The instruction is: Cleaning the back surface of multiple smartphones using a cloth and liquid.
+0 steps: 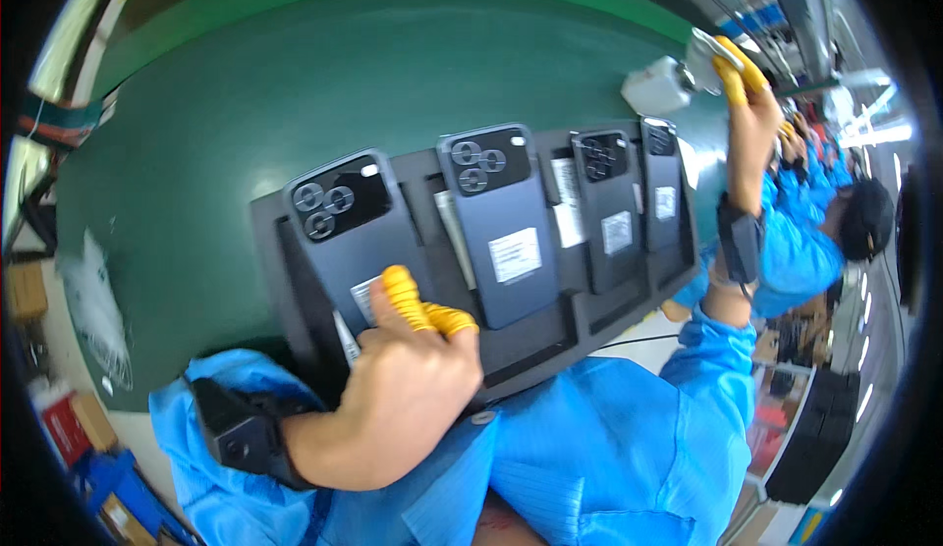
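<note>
My left hand, with yellow ribbed covers on two fingers, closes over the lower part of the leftmost dark phone. That phone lies tilted in a black tray, and its lower end is hidden by my hand. Three more dark phones rest in the tray, camera side up: a blue-grey phone, a darker phone and the far-right phone. All carry white labels. Raised at the far right, my right hand pinches a white cloth between yellow-covered fingers, beside a white bottle.
The green tabletop spreads beyond the tray. Crumpled clear plastic lies at its left edge. Co-workers in blue sit along the right side. A black cable runs below the tray.
</note>
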`<act>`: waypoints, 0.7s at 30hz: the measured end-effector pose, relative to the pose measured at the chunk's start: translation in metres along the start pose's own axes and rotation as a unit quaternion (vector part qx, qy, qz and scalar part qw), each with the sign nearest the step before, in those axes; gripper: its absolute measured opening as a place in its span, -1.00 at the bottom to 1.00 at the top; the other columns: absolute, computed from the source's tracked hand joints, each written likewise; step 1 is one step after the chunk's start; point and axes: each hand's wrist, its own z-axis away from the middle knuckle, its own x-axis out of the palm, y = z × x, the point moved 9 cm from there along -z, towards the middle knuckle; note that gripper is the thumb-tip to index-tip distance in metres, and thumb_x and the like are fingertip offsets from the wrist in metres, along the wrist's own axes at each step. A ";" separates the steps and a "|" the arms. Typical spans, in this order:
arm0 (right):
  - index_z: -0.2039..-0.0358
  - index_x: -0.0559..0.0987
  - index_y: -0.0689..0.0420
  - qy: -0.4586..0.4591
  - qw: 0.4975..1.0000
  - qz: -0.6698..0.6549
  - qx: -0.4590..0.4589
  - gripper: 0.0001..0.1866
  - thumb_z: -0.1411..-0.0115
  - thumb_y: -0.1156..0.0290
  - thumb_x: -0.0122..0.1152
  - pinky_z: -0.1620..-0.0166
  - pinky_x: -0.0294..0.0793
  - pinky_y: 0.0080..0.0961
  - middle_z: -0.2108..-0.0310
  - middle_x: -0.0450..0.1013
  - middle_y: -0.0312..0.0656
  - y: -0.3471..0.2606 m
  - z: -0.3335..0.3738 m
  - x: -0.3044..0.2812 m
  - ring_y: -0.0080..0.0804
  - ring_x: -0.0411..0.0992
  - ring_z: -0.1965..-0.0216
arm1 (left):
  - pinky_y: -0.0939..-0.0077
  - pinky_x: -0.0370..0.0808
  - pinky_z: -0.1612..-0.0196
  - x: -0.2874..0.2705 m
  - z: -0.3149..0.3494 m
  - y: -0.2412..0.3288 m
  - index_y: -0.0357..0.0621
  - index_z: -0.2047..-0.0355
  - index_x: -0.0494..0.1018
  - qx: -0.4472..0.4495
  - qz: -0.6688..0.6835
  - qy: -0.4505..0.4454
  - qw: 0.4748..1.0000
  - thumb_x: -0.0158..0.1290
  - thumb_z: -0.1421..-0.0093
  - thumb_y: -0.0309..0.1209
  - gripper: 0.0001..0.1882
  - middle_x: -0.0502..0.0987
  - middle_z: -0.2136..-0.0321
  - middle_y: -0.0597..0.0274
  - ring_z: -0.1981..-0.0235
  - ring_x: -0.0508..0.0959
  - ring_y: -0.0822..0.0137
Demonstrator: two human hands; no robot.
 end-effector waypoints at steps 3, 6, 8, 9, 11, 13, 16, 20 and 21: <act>0.08 0.60 0.16 0.073 0.994 0.079 -0.033 -0.73 -0.20 0.44 0.19 0.17 0.44 -0.63 0.23 0.58 -0.22 0.034 -0.006 -0.026 -0.57 0.50 0.25 | 0.53 0.26 0.78 -0.004 -0.001 0.001 -0.27 0.47 0.47 0.032 -0.007 0.007 0.999 0.06 -0.07 -0.24 -0.71 0.47 0.43 -0.63 0.63 0.58 0.11; 0.16 0.64 0.04 0.060 0.958 0.279 -0.043 -0.76 -0.12 0.42 0.21 0.25 0.46 -0.45 0.35 0.56 -0.06 0.031 0.001 -0.017 -0.22 0.53 0.35 | 0.52 0.27 0.78 -0.006 -0.002 0.003 -0.29 0.48 0.46 0.052 0.000 0.011 0.999 0.06 -0.07 -0.25 -0.71 0.51 0.54 -0.46 0.56 0.61 -0.02; 0.23 0.64 0.07 0.032 0.924 0.366 -0.110 -0.78 -0.08 0.39 0.24 0.23 0.48 -0.32 0.34 0.55 -0.03 0.031 0.008 -0.006 -0.07 0.51 0.32 | 0.51 0.27 0.79 -0.010 -0.004 0.003 -0.31 0.48 0.46 0.052 0.010 0.020 0.998 0.07 -0.06 -0.27 -0.72 0.48 0.70 -0.23 0.51 0.61 -0.10; 0.24 0.63 0.08 0.015 0.922 0.370 -0.115 -0.78 -0.06 0.38 0.26 0.22 0.48 -0.30 0.34 0.55 -0.02 0.043 0.008 -0.003 -0.07 0.52 0.30 | 0.51 0.27 0.79 -0.009 -0.003 0.003 -0.31 0.48 0.46 0.042 0.007 0.011 0.999 0.07 -0.06 -0.27 -0.72 0.48 0.70 -0.23 0.51 0.61 -0.10; 0.25 0.63 0.10 0.003 0.934 0.343 -0.096 -0.78 -0.09 0.33 0.27 0.29 0.50 -0.30 0.36 0.55 -0.01 0.049 0.010 0.000 -0.09 0.54 0.33 | 0.48 0.48 0.70 0.001 -0.001 0.001 -0.26 0.41 0.43 -0.003 -0.007 -0.037 0.999 0.17 0.02 -0.09 -0.57 0.44 0.32 -0.64 0.34 0.60 -0.08; 0.22 0.62 0.11 -0.028 0.935 0.348 -0.054 -0.79 -0.13 0.35 0.24 0.30 0.51 -0.31 0.35 0.55 0.00 0.051 0.012 -0.007 -0.12 0.55 0.33 | 0.42 0.46 0.74 0.000 -0.001 0.003 -0.25 0.42 0.41 0.011 0.014 -0.015 1.000 0.14 -0.01 -0.18 -0.65 0.47 0.45 -0.54 0.43 0.59 -0.16; 0.09 0.59 0.09 -0.035 0.960 0.275 -0.037 -0.74 -0.21 0.38 0.16 0.19 0.48 -0.46 0.25 0.57 -0.07 0.053 0.003 -0.011 -0.36 0.56 0.25 | 0.40 0.39 0.79 -0.004 -0.002 0.007 -0.25 0.50 0.44 0.051 -0.020 -0.001 0.998 0.08 0.04 -0.32 -0.78 0.45 0.68 -0.39 0.51 0.58 -0.19; 0.00 0.51 0.29 0.026 0.998 -0.020 0.051 -0.68 -0.26 0.44 0.12 -0.03 0.39 -0.59 0.08 0.51 -0.16 0.026 -0.003 0.001 -0.48 0.46 0.07 | 0.52 0.22 0.82 -0.014 -0.001 0.008 -0.24 0.56 0.43 0.064 -0.016 0.047 0.997 0.06 0.18 -0.43 -0.84 0.39 0.80 -0.19 0.57 0.58 -0.16; 0.01 0.51 0.28 0.000 0.997 -0.066 0.035 -0.68 -0.25 0.44 0.12 -0.01 0.41 -0.59 0.09 0.52 -0.15 0.016 -0.004 0.015 -0.49 0.47 0.09 | 0.52 0.22 0.82 -0.014 -0.001 0.007 -0.24 0.56 0.43 0.056 -0.015 0.045 0.997 0.06 0.18 -0.43 -0.84 0.39 0.80 -0.19 0.57 0.58 -0.16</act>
